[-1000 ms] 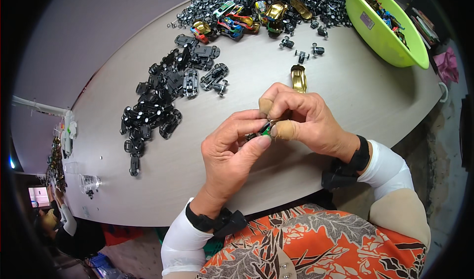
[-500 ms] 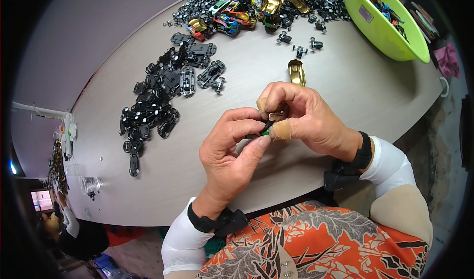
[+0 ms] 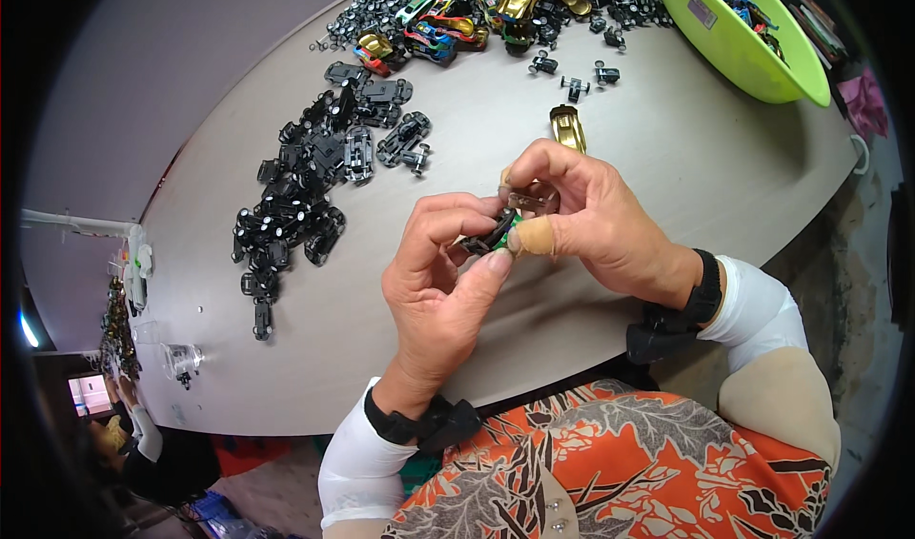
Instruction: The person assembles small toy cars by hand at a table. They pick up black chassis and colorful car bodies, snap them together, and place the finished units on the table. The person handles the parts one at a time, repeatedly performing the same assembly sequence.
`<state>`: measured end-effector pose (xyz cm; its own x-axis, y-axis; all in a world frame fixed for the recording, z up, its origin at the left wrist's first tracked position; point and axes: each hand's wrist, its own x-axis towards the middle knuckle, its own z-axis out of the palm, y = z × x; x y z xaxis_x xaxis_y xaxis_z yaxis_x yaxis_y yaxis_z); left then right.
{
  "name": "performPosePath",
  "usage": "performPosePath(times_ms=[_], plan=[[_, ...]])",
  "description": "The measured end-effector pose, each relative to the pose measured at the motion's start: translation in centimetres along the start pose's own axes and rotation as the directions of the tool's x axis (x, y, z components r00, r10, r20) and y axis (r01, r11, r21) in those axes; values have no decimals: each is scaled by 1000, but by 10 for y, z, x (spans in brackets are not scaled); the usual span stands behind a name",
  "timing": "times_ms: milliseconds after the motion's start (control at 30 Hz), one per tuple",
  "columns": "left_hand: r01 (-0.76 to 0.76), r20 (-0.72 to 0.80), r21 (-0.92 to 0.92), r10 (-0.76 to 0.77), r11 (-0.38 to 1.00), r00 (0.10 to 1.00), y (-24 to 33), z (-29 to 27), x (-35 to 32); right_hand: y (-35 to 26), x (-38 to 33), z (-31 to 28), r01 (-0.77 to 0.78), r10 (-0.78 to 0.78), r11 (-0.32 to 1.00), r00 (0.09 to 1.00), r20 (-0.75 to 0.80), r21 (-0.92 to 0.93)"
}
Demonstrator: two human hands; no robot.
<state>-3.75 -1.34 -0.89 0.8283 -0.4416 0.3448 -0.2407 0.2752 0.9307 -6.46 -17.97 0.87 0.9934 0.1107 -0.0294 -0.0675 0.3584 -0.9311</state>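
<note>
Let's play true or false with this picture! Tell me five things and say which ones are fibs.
1. A gold toy car lies on the table. True.
2. The big tub is red. False: it is yellow-green.
3. The left hand holds nothing. False: it and the right hand both grip a green-and-black piece.
4. A tan wrap covers part of the right thumb. True.
5. All the wheel sets are inside the tub. False: many lie on the table.
</note>
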Motion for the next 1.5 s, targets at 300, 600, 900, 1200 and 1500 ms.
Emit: performPosePath(times_ms=[300, 600, 900, 1200, 1500], plan=[[-79, -12, 98, 81, 992, 997, -4, -3, 0, 3, 2, -7, -110, 92, 974, 991, 101, 197], [-212, 55, 171, 206, 962, 977, 1, -2, 1, 4, -2, -5, -33, 16, 988, 994, 107, 150], [-66, -7, 20, 66, 998, 998, -2, -2, -3, 7, 2, -5, 113, -111, 993, 991, 71, -20], [395, 132, -270, -372, 878, 919, 2, -9, 6, -2, 6, -14, 124, -112, 991, 974, 197, -52], [606, 132, -241, -593, 758, 794, 5, -18, 11, -15, 8, -26, 7, 46, 971, 975, 216, -237]])
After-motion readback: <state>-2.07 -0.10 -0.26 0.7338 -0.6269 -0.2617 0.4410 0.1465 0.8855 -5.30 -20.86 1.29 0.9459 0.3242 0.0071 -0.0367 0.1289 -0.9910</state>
